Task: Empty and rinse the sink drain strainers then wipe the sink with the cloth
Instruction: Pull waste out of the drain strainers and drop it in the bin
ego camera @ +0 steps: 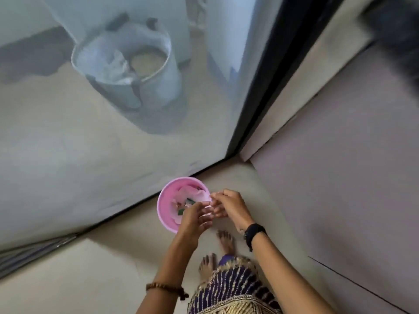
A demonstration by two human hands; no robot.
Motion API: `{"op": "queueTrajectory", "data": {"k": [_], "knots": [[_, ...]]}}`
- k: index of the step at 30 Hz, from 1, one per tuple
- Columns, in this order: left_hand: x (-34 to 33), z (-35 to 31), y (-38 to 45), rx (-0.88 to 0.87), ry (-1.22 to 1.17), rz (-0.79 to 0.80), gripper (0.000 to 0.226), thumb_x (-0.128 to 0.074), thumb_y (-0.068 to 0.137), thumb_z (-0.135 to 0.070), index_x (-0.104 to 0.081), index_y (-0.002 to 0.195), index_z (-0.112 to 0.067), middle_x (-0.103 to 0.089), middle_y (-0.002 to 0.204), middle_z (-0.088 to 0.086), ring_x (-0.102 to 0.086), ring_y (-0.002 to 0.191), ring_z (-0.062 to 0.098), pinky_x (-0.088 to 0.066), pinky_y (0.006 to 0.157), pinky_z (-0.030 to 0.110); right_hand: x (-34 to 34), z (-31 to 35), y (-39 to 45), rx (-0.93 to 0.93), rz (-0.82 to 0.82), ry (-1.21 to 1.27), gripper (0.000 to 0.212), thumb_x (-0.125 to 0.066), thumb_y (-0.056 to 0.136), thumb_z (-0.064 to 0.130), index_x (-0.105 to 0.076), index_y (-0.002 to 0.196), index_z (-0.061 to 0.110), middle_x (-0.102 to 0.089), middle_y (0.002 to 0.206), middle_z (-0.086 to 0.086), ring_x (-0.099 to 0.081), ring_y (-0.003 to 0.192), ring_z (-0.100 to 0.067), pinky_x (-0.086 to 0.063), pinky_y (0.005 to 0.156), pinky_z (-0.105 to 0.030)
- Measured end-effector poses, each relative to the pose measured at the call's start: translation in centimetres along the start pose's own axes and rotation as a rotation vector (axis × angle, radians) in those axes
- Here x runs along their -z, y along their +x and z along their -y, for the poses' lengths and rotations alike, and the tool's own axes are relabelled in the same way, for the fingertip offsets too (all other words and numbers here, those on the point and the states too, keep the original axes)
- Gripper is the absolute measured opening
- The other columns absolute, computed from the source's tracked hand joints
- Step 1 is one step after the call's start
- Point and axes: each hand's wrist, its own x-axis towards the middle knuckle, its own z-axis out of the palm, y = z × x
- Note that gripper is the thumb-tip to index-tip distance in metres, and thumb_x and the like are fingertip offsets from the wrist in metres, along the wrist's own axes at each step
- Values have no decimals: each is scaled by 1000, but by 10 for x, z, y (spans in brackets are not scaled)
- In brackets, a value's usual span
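Head view: a glass door [113, 132] meets the pale floor [90, 268]; beside it stands a pink bin [164, 209] holding scraps. Both hands, left [192, 219] and right [229, 206], hover over its rim, fingers loosely curled; whether they pinch anything, I cannot tell.

Beige tiled floor [108, 264] beneath me, evenly lit by daylight. Ahead and to my left, a glass door [102, 143] in a dark frame [256, 87], its track [34, 250] at lower left. Seen hazily through the glass: a metal bucket [127, 71] on a partly wet floor. To my right, a pale mauve panel [340, 166].
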Motion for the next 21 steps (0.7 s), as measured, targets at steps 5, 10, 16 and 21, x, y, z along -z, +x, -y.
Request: {"op": "queueTrajectory", "data": {"k": [5, 10, 16, 21], "knots": [[-91, -36, -180, -82, -44, 328, 30, -34, 91, -9, -51, 66, -11, -50, 43, -3, -43, 35, 7, -35, 34, 14, 74, 100, -178, 256, -83, 189, 23, -49, 92, 12, -62, 74, 15, -56, 44, 6, -42, 33, -3, -33, 34, -13], [-198, -37, -306, -159, 217, 626, 33, -36, 89, -13, -53, 61, -11, -50, 54, 6, -47, 44, 12, -40, 39, 14, 166, 147, -310, 479, -317, 336, 28, -51, 91, 13, -63, 66, 20, -44, 38, 9, -35, 30, -1, -22, 32, -12], [-349, -8, -345, -318, 769, 819, 18, -50, 90, -19, -60, 75, -16, -60, 56, -2, -53, 36, 4, -44, 42, 14, 310, 137, -371, 539, -697, 434, 20, -53, 90, 17, -65, 75, 18, -45, 42, 9, -34, 32, 0, -24, 31, -12], [-482, 27, -280, -801, 1475, 651, 23, -48, 88, -13, -64, 102, -3, -69, 96, 16, -68, 79, 25, -53, 70, 30, 441, 99, -334, 287, -902, 251, 21, -56, 88, 17, -59, 68, 14, -54, 56, 5, -42, 47, -7, -30, 45, -17]]}}
